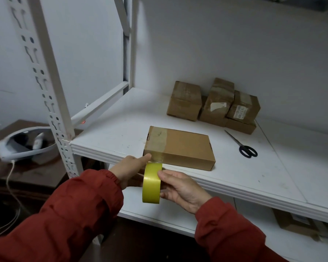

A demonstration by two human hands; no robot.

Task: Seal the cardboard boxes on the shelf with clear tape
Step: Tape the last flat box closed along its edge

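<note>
Light, stiff flat box lay at shelf front edge near left corner, apt to slide; left hand braced it, straight fingers on front face; right hand gripped tape roll by rim, just below edge; film likely clingy.

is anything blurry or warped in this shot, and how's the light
Head view: the shelf upright bows from wide-angle distortion; the white headset at far left is smeared by blur; the flat box and tape roll are fairly sharp; light is dim and even, with soft shadows.
</note>
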